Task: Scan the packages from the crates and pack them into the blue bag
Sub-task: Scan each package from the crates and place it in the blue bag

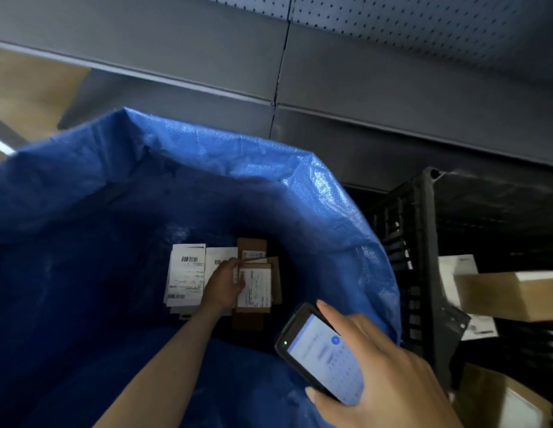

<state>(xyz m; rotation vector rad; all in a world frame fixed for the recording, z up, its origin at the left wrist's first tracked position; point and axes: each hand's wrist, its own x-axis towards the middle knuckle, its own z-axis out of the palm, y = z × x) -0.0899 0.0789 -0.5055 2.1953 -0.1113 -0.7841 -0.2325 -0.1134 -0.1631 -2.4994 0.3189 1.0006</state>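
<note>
The big blue bag (315, 193) stands open below me. On its bottom lie several packages: white-labelled ones (185, 278) at the left and brown cardboard ones (252, 244) at the right. My left hand (224, 287) reaches deep into the bag and grips the edge of a labelled brown package (255, 288) lying among them. My right hand (389, 375) holds a handheld scanner (318, 353) with a lit screen above the bag's near right rim.
A black plastic crate (420, 242) stands right of the bag with cardboard boxes (510, 299) and white-labelled packages in it. Another box (500, 400) shows at the bottom right. Grey metal shelving (331, 57) runs across the back.
</note>
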